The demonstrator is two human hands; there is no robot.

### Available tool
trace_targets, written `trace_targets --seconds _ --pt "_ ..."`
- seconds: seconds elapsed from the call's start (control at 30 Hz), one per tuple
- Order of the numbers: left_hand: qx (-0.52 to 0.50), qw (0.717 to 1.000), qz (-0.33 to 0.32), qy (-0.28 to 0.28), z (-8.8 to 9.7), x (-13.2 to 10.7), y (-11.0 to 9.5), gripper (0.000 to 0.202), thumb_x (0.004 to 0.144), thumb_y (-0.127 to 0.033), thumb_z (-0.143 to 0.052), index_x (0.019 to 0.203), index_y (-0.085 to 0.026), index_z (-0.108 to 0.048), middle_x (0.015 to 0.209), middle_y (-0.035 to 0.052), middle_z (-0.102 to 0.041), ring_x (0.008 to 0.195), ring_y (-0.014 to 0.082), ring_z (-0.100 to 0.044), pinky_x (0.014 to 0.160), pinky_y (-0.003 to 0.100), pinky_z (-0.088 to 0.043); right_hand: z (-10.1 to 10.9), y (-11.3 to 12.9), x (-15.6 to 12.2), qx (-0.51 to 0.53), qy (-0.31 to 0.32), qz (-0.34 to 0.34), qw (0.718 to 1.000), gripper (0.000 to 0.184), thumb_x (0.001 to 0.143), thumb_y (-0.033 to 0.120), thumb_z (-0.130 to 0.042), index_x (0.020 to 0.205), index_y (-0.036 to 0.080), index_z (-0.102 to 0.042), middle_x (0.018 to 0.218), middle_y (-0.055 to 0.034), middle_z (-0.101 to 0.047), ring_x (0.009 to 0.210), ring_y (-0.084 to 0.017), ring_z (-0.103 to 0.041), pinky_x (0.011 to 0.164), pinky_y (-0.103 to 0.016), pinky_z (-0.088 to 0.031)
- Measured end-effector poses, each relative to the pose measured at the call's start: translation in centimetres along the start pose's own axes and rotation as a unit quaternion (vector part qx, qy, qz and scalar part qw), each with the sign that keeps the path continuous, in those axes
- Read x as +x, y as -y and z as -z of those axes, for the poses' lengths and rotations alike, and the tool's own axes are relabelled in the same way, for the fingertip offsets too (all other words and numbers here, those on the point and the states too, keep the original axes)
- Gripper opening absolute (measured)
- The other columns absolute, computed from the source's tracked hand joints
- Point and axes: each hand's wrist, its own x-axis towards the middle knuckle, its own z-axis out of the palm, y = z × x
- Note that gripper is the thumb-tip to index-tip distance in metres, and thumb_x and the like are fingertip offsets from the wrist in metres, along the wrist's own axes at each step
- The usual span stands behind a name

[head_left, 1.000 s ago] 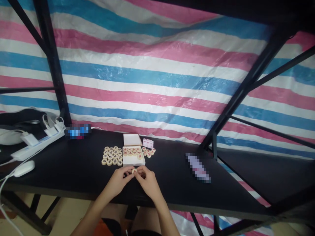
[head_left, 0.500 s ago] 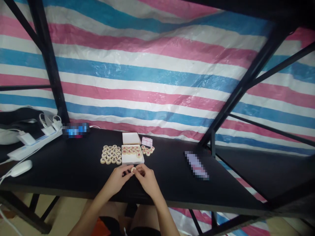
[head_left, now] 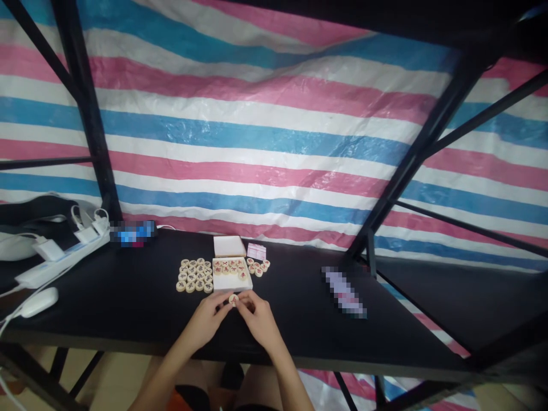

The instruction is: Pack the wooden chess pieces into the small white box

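Note:
A round Chinese chess piece (head_left: 233, 300) with a red character is pinched between the fingertips of my left hand (head_left: 209, 315) and my right hand (head_left: 257, 315). Both hands are closed on it, just in front of an open white box (head_left: 233, 283). Inside the box, red-marked pieces (head_left: 233, 266) lie in rows toward its far side. Left of the box, several dark-marked pieces (head_left: 194, 275) stand in a neat block. To its right is a small loose group of red-marked pieces (head_left: 257, 267).
Behind the box lies its lid (head_left: 229, 246), with a pink printed card (head_left: 257, 251) beside it. On the black table (head_left: 128, 297), a blurred-out object (head_left: 343, 291) lies right. A power strip (head_left: 64, 260) with cables and a white mouse-like object (head_left: 40, 302) are left.
The held piece has turned so its red character now faces me more fully. The whole view has shifted slightly; the pieces on the table look the same.

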Motion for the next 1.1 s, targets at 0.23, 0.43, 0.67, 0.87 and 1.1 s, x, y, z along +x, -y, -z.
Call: trace_targets --seconds 0.23,0.43,0.67,0.87,1.1 --pt "0.048 0.996 -0.001 -0.069 -0.5 0.1 0.7 0.035 0.085 -0.024 -0.048 0.118 -0.020 -0.059 0.107 0.0068 -0.061 0.067 0.0135 -0.058 0.077 0.031 -0.052 0.8 -0.2 2.2 -0.030 -0.020 0.010 0.999 0.016 0.084 0.035 -0.054 0.083 0.020 -0.058 0.075 -0.0017 -0.069 0.068 -0.016 -0.063 0.065 -0.025 -0.047" --pt "0.139 0.988 0.018 -0.060 -0.8 -0.2 0.8 0.036 0.086 -0.022 -0.046 0.120 -0.020 -0.058 0.128 0.0102 -0.050 0.087 0.0185 -0.063 0.089 0.036 -0.048 0.0 0.8 6.9 -0.404 -0.011 0.003 0.915 0.012 0.084 0.020 -0.050 0.086 0.019 -0.061 0.076 -0.0033 -0.068 0.069 -0.016 -0.063 0.062 -0.023 -0.044" --pt "0.196 0.980 -0.013 -0.032 -1.1 -0.2 0.7 0.032 0.082 -0.019 -0.051 0.112 -0.025 -0.064 0.120 0.0066 -0.057 0.111 0.0237 -0.055 0.098 0.039 -0.043 -1.5 0.6 8.6 -0.515 0.002 0.032 0.857 0.022 0.084 0.011 -0.046 0.095 0.008 -0.064 0.095 -0.0200 -0.065 0.099 -0.029 -0.055 0.082 -0.039 -0.040" --pt "0.172 0.984 -0.017 -0.050 -1.0 0.0 0.8 0.032 0.082 -0.017 -0.050 0.111 -0.020 -0.062 0.112 0.0079 -0.060 0.106 0.0229 -0.056 0.096 0.038 -0.044 -0.9 0.7 8.1 -0.533 0.062 0.089 0.839 0.021 0.085 0.012 -0.046 0.090 0.012 -0.067 0.097 -0.0143 -0.064 0.097 -0.026 -0.052 0.083 -0.036 -0.040" --pt "0.165 0.985 -0.016 -0.053 -1.1 0.0 1.0 0.029 0.082 -0.017 -0.049 0.107 -0.020 -0.063 0.111 0.0078 -0.059 0.105 0.0230 -0.056 0.095 0.039 -0.044 0.2 0.1 8.0 -0.519 0.093 0.123 0.841 0.020 0.085 0.014 -0.048 0.091 0.015 -0.067 0.097 -0.0108 -0.064 0.097 -0.023 -0.050 0.087 -0.034 -0.036"
